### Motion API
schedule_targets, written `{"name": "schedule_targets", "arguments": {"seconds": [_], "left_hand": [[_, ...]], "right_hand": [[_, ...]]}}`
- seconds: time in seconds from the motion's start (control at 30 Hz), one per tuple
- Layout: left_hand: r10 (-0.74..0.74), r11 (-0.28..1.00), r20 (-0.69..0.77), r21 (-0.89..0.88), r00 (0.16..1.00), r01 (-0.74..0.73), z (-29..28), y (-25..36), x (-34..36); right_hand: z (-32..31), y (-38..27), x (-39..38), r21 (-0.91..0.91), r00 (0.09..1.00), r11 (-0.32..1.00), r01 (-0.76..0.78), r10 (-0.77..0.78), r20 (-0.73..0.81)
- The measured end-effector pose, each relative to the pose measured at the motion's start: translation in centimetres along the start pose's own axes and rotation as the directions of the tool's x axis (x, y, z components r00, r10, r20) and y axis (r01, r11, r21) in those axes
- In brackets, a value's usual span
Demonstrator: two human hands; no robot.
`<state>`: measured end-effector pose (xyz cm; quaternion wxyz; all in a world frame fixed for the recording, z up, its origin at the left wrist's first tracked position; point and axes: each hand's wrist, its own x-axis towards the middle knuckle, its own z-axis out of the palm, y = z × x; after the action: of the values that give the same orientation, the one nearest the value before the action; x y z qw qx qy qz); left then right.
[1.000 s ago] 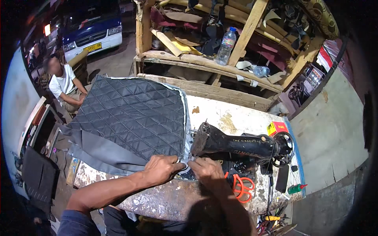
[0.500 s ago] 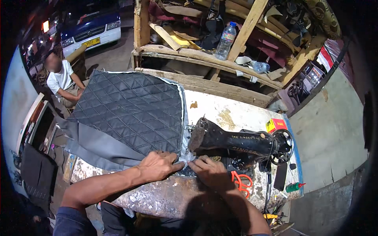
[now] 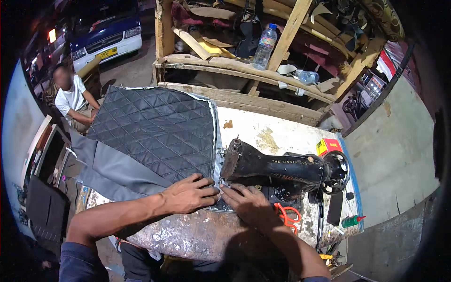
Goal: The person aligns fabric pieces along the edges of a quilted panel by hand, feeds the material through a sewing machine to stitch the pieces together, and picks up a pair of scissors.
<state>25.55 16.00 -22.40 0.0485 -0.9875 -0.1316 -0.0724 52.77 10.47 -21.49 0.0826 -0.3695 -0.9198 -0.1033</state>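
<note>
A black diamond-quilted fabric panel (image 3: 155, 127) with a pale edge lies on the worktable, its smooth grey fabric (image 3: 127, 169) spread along the near left side. My left hand (image 3: 190, 193) rests on the panel's near right corner, fingers stretched out and slightly apart. Close by, my right hand (image 3: 246, 202) has its fingertips together on the fabric edge beside the needle end of a black sewing machine (image 3: 277, 167). What exactly lies under those fingertips is partly hidden. Orange-handled scissors (image 3: 287, 217) lie just right of my right hand.
A red and yellow box (image 3: 328, 146) stands behind the machine's handwheel (image 3: 336, 173). A small green bottle (image 3: 351, 221) lies at the table's right edge. Beyond is a wooden rack (image 3: 235, 63) with a plastic bottle (image 3: 265, 47). A person (image 3: 75, 98) sits at far left, near a van (image 3: 105, 40).
My left hand has loosened from a pinch near the corner and now lies flatter, fingers extended. The right hand has shifted slightly left at the fabric edge. The whole view has tilted a little.
</note>
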Motion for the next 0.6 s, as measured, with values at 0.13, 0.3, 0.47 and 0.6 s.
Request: {"name": "schedule_targets", "arguments": {"seconds": [0.13,0.3,0.47,0.6], "left_hand": [[-0.008,1.0,0.041,-0.008,0.999,0.009,-0.3,0.2,0.1],[-0.042,0.999,0.074,0.007,0.996,0.042,-0.7,0.4,0.1],[-0.047,0.999,-0.026,-0.02,0.999,0.046,-0.4,0.5,0.2],[-0.054,0.999,-0.026,-0.009,0.998,0.054,0.1,0.3,0.1]], "right_hand": [[0.7,0.8,-0.4,-0.027,0.997,0.997,0.072,-0.071,0.017],[-0.1,0.4,0.3,0.088,1.0,0.996,0.004,-0.004,-0.003],[-2.1,1.5,2.1,0.283,0.999,0.959,-0.011,0.021,-0.032],[-1.9,2.6,2.8,0.164,0.993,0.986,0.041,-0.058,0.103]]}}
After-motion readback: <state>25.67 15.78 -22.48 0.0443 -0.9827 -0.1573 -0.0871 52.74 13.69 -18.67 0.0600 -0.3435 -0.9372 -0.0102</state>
